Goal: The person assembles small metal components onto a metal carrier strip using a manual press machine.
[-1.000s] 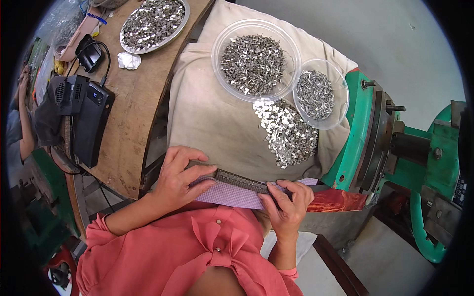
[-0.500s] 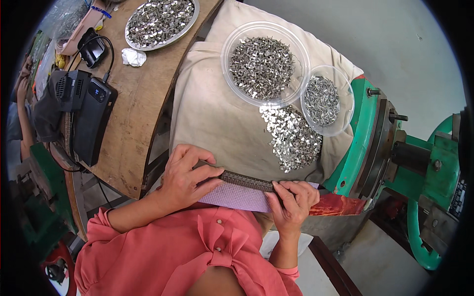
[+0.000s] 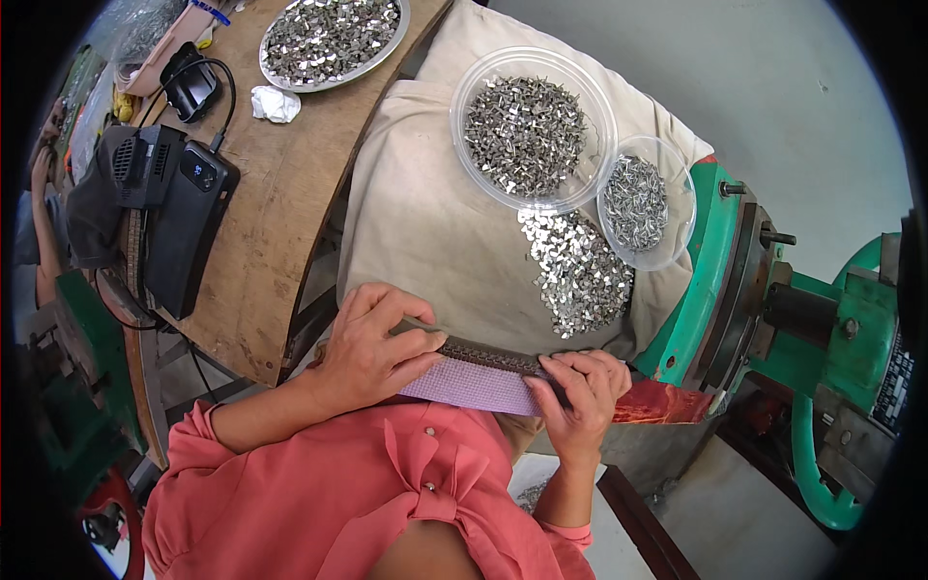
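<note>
A long dark metal bar with a row of small notches (image 3: 491,356) lies crosswise in front of my body. My left hand (image 3: 375,340) is closed on its left end, thumb and fingers pinching it. At the right end, my right hand (image 3: 586,394) grips it with thumb near the front edge and fingers bent over. Just on the near side of the bar runs a lilac woven strip (image 3: 469,387). Beyond the hands, a loose pile of small shiny metal pieces (image 3: 580,275) rests on a beige cloth (image 3: 425,227). What the fingertips cover is hidden.
A large clear tub (image 3: 597,126) of metal pieces and a smaller clear tub (image 3: 684,217) of thin pins stand on the cloth. Left is a wooden table (image 3: 280,208) with a metal plate (image 3: 404,29), crumpled tissue (image 3: 275,104) and black power bank (image 3: 193,232). Green machinery (image 3: 696,261) stands right.
The whole view has shifted slightly, with the tubs and table a little further right. The bar looks tipped a little, showing more of its plain grey face. Both hands keep their hold.
</note>
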`<move>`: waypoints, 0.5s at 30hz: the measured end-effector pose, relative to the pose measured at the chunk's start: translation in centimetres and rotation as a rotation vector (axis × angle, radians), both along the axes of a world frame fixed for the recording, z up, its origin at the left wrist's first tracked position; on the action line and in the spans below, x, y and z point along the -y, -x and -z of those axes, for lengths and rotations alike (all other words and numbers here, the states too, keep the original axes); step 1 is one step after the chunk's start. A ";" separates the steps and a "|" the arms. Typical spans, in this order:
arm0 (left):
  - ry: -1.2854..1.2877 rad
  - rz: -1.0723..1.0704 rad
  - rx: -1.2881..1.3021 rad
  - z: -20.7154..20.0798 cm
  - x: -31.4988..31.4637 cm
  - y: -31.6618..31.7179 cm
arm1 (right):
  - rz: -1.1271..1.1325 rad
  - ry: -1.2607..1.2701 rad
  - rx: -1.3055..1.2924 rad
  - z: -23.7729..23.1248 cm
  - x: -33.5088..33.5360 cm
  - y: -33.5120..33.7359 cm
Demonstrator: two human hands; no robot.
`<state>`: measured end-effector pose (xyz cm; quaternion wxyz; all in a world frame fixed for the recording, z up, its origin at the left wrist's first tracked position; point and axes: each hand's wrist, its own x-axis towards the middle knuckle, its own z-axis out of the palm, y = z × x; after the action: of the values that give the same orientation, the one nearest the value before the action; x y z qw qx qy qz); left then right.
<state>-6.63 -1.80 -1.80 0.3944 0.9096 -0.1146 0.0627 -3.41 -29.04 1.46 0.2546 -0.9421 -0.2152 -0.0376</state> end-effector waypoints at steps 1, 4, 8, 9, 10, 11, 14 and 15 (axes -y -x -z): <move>-0.004 0.003 0.005 0.0 0.0 0.0 | -0.008 -0.015 -0.054 -0.3 0.1 -0.3; -0.010 0.006 0.012 0.1 -0.1 0.1 | -0.001 -0.085 -0.097 -0.9 0.3 -1.0; -0.011 0.007 0.013 0.1 -0.1 0.1 | -0.021 -0.140 -0.146 -1.4 -0.3 -1.9; -0.010 0.006 0.015 0.1 -0.1 0.1 | -0.041 -0.139 -0.171 -1.5 -0.6 -2.1; -0.007 0.009 0.015 0.1 -0.1 0.0 | -0.062 -0.138 -0.196 -1.7 -0.9 -2.3; -0.005 0.012 0.015 0.1 -0.1 0.0 | -0.063 -0.137 -0.195 -1.7 -1.1 -2.4; -0.015 0.008 0.010 0.1 -0.1 0.0 | -0.091 -0.111 -0.216 -1.9 -1.9 -3.0; -0.014 0.006 0.010 0.1 -0.1 0.0 | -0.103 -0.095 -0.223 -2.0 -2.2 -3.1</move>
<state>-6.66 -1.72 -1.87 0.3876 0.9117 -0.1198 0.0653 -0.27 -26.88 3.45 0.3228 -0.9150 -0.2316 0.0704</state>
